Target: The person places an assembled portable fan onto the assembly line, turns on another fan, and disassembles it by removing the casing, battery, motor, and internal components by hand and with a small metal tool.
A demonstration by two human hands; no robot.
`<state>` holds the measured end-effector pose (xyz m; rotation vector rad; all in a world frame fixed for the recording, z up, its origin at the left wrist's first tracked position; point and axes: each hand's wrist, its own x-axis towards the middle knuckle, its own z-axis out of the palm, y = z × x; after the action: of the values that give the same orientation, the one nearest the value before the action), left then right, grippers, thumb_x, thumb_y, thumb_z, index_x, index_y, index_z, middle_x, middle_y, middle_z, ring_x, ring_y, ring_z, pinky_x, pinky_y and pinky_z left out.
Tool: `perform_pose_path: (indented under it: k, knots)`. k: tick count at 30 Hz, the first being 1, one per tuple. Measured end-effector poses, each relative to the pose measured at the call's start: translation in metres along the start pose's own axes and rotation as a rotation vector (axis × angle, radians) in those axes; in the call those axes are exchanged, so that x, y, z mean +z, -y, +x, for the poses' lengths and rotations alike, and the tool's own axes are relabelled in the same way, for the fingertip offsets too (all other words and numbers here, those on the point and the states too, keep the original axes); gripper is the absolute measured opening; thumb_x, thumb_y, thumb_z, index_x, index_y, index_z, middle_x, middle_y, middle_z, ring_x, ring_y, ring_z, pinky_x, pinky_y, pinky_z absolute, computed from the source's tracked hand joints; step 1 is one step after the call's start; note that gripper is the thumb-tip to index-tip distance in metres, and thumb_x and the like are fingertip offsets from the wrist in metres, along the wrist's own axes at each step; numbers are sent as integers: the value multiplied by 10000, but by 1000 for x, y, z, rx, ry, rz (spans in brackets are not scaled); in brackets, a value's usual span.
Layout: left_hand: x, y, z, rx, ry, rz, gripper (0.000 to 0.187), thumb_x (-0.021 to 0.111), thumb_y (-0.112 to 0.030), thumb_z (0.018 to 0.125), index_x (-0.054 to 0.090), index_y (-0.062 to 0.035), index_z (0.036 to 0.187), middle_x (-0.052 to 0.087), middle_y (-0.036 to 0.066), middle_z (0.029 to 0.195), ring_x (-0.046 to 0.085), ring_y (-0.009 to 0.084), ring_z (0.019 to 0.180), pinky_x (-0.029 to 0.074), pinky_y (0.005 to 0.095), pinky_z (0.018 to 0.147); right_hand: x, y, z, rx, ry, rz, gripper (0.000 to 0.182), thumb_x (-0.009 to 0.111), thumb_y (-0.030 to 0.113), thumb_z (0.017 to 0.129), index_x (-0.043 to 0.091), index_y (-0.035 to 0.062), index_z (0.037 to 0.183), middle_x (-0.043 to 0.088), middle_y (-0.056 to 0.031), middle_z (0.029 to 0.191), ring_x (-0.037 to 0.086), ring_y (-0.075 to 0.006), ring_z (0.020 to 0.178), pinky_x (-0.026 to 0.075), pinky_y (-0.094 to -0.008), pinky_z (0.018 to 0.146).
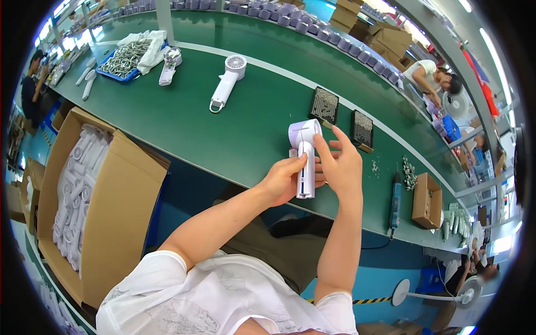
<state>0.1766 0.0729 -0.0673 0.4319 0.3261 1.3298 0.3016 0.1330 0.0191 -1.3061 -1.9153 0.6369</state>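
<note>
The left hand [282, 181] is gripping the handle of a white handheld fan [304, 153], fingers wrapping around its lower part, holding it upright just above the near edge of the green workbench [245, 128]; the right hand [341, 164] is pressing against the right side of the same handle, its fingers partly spread and one fingertip reaching up toward the round head, so both hands are grasping the fan between them; the fan's head is pointing up and away from the person, while the foot of the handle is showing below the palms. Farther off on the bench, to the left, a second white fan [226, 84] is lying flat with its head toward the far side; beyond it, at the far left, a blue tray [124, 58] of small metal parts is sitting beside a white cloth [151, 44]; just past the hands two black trays [341, 114] of tiny parts are lying side by side; to the right a blue electric screwdriver [395, 202] is resting on the bench near a small cardboard box [427, 201]. At the near left, beside the person's seat, a large open carton [111, 206] is holding many white fan bodies packed together; on the far right another person [432, 78] in a white top is bending over a neighbouring line.
</note>
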Motion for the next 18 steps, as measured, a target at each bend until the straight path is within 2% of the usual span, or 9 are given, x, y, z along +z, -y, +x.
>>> perform_pose_path:
  k: [1,2,3,5,9,10,13,15,18]
  knots:
    - [2,-1,0,-3,9,-6,463,386,-352,1130,472,39,1363,605,247,1340,623,371,1259,512,494,1091,0,2,9,41,48,-146,705,762,494,887,631,-4,1368,703,-196,1096,725,-282,890,577,-401,805]
    - [1,-2,1,-2,15,-5,463,386,-352,1130,472,39,1363,605,247,1340,623,371,1259,512,494,1091,1,-4,19,60,97,-114,861,734,620,853,590,-20,1411,709,-224,1175,722,-310,965,566,-425,875]
    - [-3,-1,2,-33,38,6,507,365,-367,1129,438,43,1419,587,256,1372,595,384,1294,481,511,1122,1,-7,26,54,96,-116,861,734,620,853,590,-20,1411,709,-224,1175,722,-310,965,566,-425,875]
    - [-3,-4,1,-52,60,15,555,343,-382,1128,403,46,1474,569,264,1403,567,396,1330,450,527,1152,4,-7,36,101,219,-2,853,759,585,855,587,-45,1404,716,-235,1174,731,-303,979,574,-401,853]
    - [1,-5,1,-53,73,84,550,321,-371,1131,407,55,1468,565,280,1399,569,417,1324,461,529,1141,9,-9,41,122,341,133,822,828,500,827,596,-60,1382,746,-220,1052,746,-252,850,587,-357,781]
    - [2,-5,0,-48,71,91,543,329,-367,1130,411,53,1464,566,282,1395,571,416,1322,462,528,1140,8,-1,38,120,327,181,680,822,345,890,594,-71,1377,746,-139,920,681,-148,760,548,-300,656]
    - [4,-6,0,-34,63,100,546,366,-381,1125,420,49,1457,571,289,1381,588,415,1303,481,522,1121,5,4,38,195,337,300,704,848,365,850,609,-72,1347,756,-189,982,739,-206,832,584,-312,685]
    - [6,-8,0,-22,61,105,558,395,-398,1120,426,48,1453,573,294,1371,602,415,1286,498,518,1104,7,-2,38,189,290,356,682,845,333,860,603,-80,1347,757,-183,993,738,-194,837,585,-303,681]
    - [9,-15,-3,-112,-71,164,673,487,-500,1075,402,40,1469,594,291,1319,640,409,1234,545,501,1030,5,-2,39,152,220,441,658,840,288,874,592,-95,1349,758,-172,1013,736,-177,850,590,-292,682]
